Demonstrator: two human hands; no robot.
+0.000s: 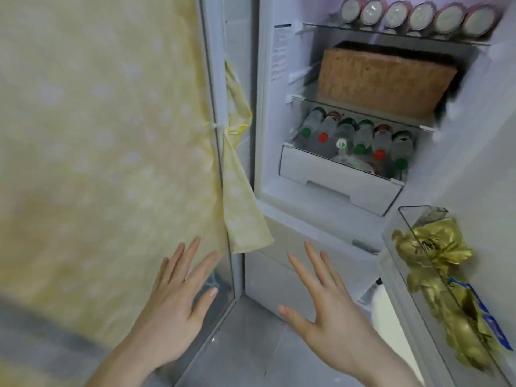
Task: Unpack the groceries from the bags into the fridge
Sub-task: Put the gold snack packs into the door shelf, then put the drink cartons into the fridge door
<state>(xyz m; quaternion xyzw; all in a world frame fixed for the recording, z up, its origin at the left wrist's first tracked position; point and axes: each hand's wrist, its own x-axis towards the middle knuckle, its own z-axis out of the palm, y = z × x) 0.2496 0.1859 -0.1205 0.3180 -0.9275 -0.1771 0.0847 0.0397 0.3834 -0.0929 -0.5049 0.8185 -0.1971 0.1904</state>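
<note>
Your left hand and right hand are both spread flat, fingers straight, carrying nothing in front of the open fridge, and no grocery bags are in view, so you cannot tell how much is left to unpack. Just beyond, the door bin holds a gold packet. Farther in, bottles fill the drawer, a brown block sits above and cans line the top shelf, so stocking looks well along.

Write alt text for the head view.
Both hands, left hand and right hand, hang open and empty before the open fridge. Bottles fill its drawer; a gold packet sits in the door bin.
</note>
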